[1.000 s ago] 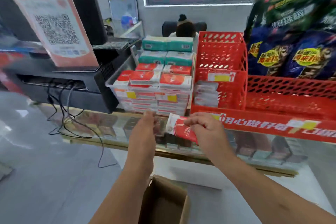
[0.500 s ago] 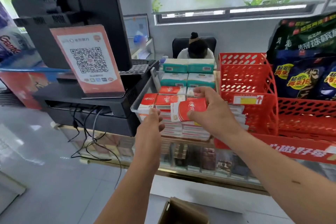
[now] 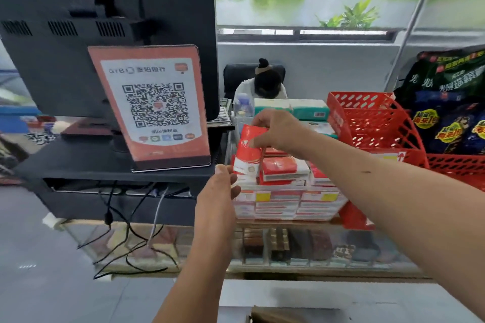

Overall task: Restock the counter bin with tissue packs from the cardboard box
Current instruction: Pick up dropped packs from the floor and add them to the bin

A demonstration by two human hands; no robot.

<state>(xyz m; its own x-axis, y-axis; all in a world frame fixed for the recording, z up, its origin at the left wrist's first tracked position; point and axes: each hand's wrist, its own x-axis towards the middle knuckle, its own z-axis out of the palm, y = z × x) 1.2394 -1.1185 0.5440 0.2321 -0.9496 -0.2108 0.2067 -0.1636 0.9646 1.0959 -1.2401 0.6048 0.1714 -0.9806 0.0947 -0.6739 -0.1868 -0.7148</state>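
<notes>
My right hand (image 3: 278,130) pinches a red and white tissue pack (image 3: 248,151) by its top, upright over the left front corner of the clear counter bin (image 3: 288,204). The bin holds stacked red tissue packs (image 3: 284,168) in front and green-wrapped packs (image 3: 309,113) behind. My left hand (image 3: 219,191) is at the bin's left front edge, fingertips touching the lower edge of the held pack. A corner of the cardboard box (image 3: 278,316) shows at the bottom edge.
A black register with a monitor (image 3: 110,42) and an orange QR sign (image 3: 154,105) stands left of the bin, cables hanging. A red perforated basket (image 3: 367,118) and snack bags (image 3: 446,102) stand right. A person sits behind the counter. A glass display case lies below.
My right hand carried the tissue pack up from below the counter to the bin and turned it upright. My left hand rose to the bin's front edge. The view moved closer.
</notes>
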